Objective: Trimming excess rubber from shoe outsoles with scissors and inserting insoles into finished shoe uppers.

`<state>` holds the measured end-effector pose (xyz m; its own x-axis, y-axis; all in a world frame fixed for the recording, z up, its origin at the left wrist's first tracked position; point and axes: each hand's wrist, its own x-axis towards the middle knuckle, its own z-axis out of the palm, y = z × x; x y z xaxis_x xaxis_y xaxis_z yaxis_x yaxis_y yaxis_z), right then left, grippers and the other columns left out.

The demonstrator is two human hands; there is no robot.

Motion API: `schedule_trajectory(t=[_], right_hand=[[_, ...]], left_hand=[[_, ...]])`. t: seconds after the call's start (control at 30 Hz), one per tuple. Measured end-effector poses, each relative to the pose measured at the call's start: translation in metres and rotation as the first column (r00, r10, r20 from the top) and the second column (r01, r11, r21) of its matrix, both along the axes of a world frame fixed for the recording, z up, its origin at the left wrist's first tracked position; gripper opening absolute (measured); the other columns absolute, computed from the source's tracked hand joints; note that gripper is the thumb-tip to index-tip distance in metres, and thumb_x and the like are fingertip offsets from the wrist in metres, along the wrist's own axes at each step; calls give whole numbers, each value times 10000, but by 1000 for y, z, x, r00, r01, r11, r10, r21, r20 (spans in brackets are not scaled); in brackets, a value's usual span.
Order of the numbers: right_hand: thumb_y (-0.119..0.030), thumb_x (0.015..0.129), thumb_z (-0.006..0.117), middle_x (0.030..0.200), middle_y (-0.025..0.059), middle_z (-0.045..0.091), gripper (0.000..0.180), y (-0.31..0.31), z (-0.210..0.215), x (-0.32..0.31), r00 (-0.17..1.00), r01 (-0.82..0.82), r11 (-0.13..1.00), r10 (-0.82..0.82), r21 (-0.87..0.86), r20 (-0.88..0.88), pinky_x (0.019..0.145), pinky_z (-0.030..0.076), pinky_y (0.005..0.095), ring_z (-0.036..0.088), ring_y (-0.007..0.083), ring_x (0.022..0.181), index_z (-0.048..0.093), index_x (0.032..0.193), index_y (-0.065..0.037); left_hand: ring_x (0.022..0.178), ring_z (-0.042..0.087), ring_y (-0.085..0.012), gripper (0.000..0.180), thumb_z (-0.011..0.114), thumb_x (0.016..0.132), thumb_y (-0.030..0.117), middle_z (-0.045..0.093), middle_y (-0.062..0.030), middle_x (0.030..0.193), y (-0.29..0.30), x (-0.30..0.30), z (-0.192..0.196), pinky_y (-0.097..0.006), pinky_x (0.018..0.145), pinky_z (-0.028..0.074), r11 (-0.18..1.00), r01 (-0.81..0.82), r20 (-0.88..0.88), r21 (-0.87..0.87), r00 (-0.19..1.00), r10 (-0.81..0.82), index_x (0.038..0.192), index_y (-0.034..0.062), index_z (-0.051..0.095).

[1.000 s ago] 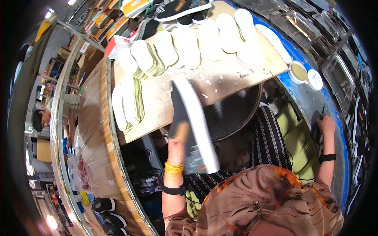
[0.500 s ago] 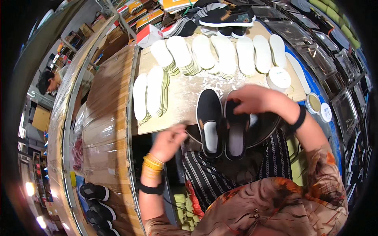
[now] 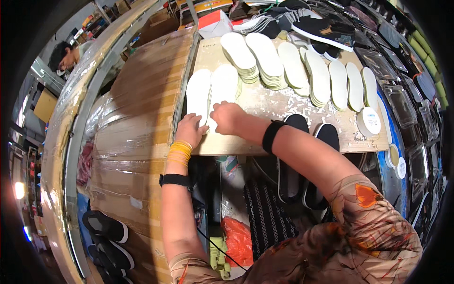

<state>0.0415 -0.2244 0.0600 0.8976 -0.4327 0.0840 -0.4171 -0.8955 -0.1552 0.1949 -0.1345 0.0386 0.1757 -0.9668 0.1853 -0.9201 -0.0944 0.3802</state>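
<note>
Two piles of white insoles stand at the left of the wooden work table. My left hand (image 3: 190,131) has its fingers curled onto the heel end of the leftmost white insole (image 3: 198,92). Close beside it, my right hand (image 3: 228,118) reaches across with bent fingers pinching at the heel of the neighbouring insole (image 3: 224,85); its fingertips are partly hidden. Behind my right forearm, a black slip-on shoe (image 3: 297,122) and its mate (image 3: 327,137) rest side by side at the table's front edge, toes pointing away.
More insole stacks (image 3: 265,59) line the back of the table (image 3: 265,137), with white scraps scattered before them. A round white tub (image 3: 369,122) stands at right. Wrapped cartons (image 3: 137,118) form a wall at left, and a person (image 3: 66,57) is beyond them. Dark shoes (image 3: 106,227) lie lower left.
My right hand has left the shoes and swung left to the insole piles. My left hand has moved forward to the leftmost pile. The whole view has shifted left.
</note>
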Motion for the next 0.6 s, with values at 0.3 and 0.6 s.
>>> schedule_trajectory(t=[0.3, 0.6], right_hand=[[-135, 759, 484, 697, 174, 600, 147, 32, -9, -8, 953, -51, 976, 111, -213, 283, 555, 486, 391, 599, 287, 629, 591, 741, -37], [3, 793, 502, 932, 47, 619, 288, 27, 144, -273, 427, 181, 892, -450, 414, 784, 682, 464, 220, 579, 111, 782, 575, 1071, -16]], left_hand=[[904, 542, -361, 289, 466, 782, 53, 544, -171, 1064, 11, -19, 25, -422, 797, 456, 999, -5, 255, 44, 967, -6, 1060, 40, 545], [680, 553, -87, 270, 476, 907, 222, 603, -50, 806, 120, -86, 106, -262, 577, 460, 892, -273, -678, -360, 734, -49, 1004, -17, 556]])
